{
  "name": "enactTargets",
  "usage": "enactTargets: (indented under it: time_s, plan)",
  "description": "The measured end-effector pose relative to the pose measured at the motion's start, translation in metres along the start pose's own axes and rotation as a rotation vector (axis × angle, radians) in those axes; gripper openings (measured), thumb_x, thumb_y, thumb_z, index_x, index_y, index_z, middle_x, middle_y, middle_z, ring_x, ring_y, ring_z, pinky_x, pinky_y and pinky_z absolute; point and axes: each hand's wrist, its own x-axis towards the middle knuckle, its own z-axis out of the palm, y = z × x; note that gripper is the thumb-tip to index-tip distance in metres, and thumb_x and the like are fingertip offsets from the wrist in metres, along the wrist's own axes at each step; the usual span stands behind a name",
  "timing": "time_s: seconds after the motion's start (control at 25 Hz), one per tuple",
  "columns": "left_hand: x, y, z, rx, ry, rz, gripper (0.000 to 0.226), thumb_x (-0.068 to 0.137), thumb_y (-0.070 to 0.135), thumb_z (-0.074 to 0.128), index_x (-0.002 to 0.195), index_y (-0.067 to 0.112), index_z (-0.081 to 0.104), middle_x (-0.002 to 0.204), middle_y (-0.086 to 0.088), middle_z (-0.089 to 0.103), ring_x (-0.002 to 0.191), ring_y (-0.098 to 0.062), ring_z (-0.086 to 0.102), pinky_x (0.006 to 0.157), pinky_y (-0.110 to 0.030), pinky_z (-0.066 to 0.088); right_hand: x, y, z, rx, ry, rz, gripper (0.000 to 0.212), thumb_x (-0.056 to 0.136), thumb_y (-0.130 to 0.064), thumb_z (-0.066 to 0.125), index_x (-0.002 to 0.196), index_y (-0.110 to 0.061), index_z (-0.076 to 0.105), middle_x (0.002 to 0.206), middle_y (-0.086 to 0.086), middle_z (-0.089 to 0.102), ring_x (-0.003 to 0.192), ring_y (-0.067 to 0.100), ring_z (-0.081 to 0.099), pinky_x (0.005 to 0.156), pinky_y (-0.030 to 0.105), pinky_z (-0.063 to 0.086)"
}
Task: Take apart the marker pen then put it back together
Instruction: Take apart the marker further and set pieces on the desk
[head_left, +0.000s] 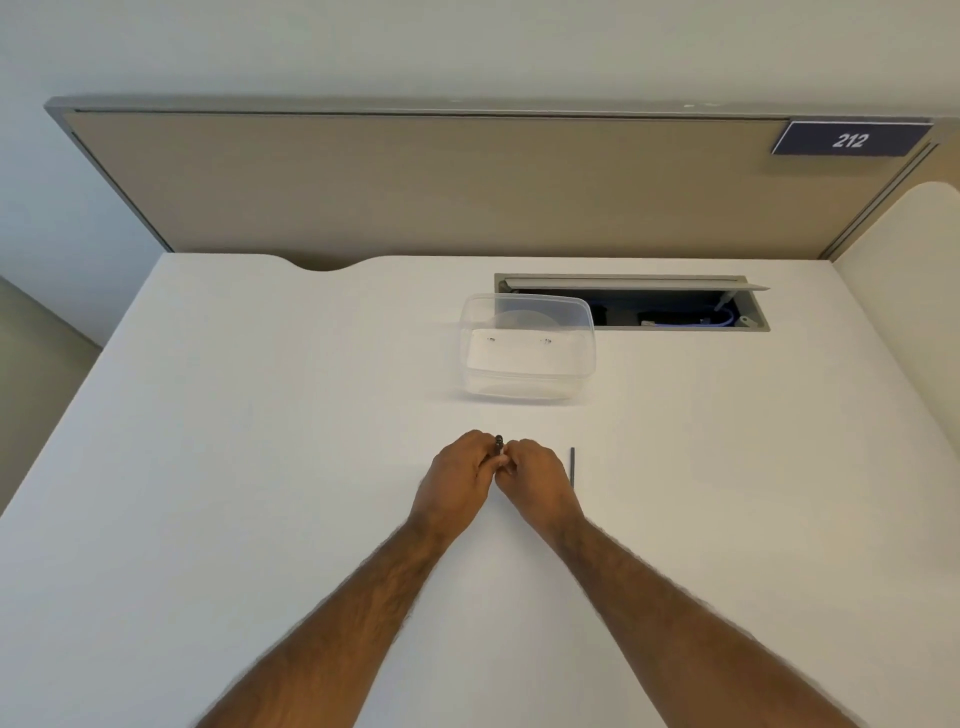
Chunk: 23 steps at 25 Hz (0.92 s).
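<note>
A thin rod lies right of the right hand, container behind.

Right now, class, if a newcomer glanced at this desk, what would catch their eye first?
First, the two hands, left hand and right hand, meeting at the desk's middle, sharing a grip on a dark marker pen. Just right of them a thin dark rod lies alone on the white desk. Beyond sits a clear plastic container, beside an open cable hatch.
</note>
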Motion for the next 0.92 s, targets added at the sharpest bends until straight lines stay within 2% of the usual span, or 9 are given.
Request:
enactTargets:
  time_s: [0.16,0.32,0.4,0.52,0.6,0.76,0.92]
  plan:
    - [0.007,0.007,-0.002,-0.006,0.024,0.026,0.015,0.100,0.027,0.055,0.106,0.023,0.068,0.099,0.013,0.069,0.090,-0.006,0.066,0.081,-0.034,0.058,0.002,-0.001,-0.007,0.081,0.071,-0.027,0.032,0.093,-0.022,0.055,0.066,-0.019,0.039,0.065,-0.008,0.042,0.061,0.009,0.040,0.055,0.021,0.028]
    - [0.009,0.007,-0.001,-0.080,0.064,-0.001,0.018,0.099,0.023,0.060,0.114,0.021,0.069,0.108,0.010,0.073,0.095,-0.005,0.069,0.086,-0.028,0.058,0.001,0.001,-0.007,0.083,0.071,-0.028,0.022,0.095,-0.025,0.058,0.075,-0.019,0.050,0.077,-0.005,0.051,0.070,0.013,0.048,0.063,0.024,0.033]
    - [0.011,0.009,-0.005,-0.114,0.079,-0.027,0.019,0.098,0.020,0.062,0.115,0.018,0.069,0.109,0.008,0.074,0.094,-0.003,0.069,0.085,-0.018,0.055,0.000,0.003,-0.007,0.095,0.042,-0.012,0.009,0.094,-0.025,0.062,0.088,-0.019,0.062,0.085,-0.005,0.056,0.076,0.011,0.053,0.068,0.022,0.038]
    - [0.014,0.010,-0.011,-0.185,0.139,-0.070,0.018,0.097,0.017,0.064,0.114,0.015,0.070,0.104,0.010,0.073,0.089,0.004,0.068,0.079,-0.007,0.050,-0.003,0.005,-0.005,0.145,0.039,0.049,0.017,0.092,-0.023,0.065,0.107,-0.017,0.069,0.097,-0.003,0.063,0.083,0.010,0.057,0.072,0.021,0.041]
    - [0.017,0.010,-0.015,-0.231,0.169,-0.093,0.018,0.096,0.018,0.066,0.112,0.014,0.071,0.104,0.007,0.075,0.089,0.000,0.069,0.081,-0.012,0.053,-0.003,0.003,-0.003,0.137,0.033,0.067,0.015,0.091,-0.022,0.064,0.104,-0.015,0.069,0.096,-0.004,0.062,0.084,0.010,0.055,0.073,0.020,0.038]
    - [0.019,0.007,-0.017,-0.302,0.182,-0.132,0.016,0.096,0.020,0.067,0.109,0.014,0.072,0.102,0.005,0.077,0.092,-0.011,0.073,0.088,-0.035,0.060,-0.004,-0.005,-0.002,0.172,0.051,0.120,0.012,0.091,-0.019,0.062,0.096,-0.012,0.070,0.095,-0.003,0.065,0.085,0.014,0.058,0.072,0.023,0.041]
    - [0.019,0.003,-0.018,-0.425,0.180,-0.168,0.011,0.096,0.022,0.067,0.104,0.018,0.072,0.098,0.008,0.077,0.094,-0.010,0.073,0.086,-0.041,0.062,-0.005,-0.010,-0.003,0.180,0.063,0.119,0.009,0.090,-0.018,0.063,0.091,-0.012,0.070,0.091,-0.003,0.065,0.083,0.015,0.060,0.071,0.027,0.047]
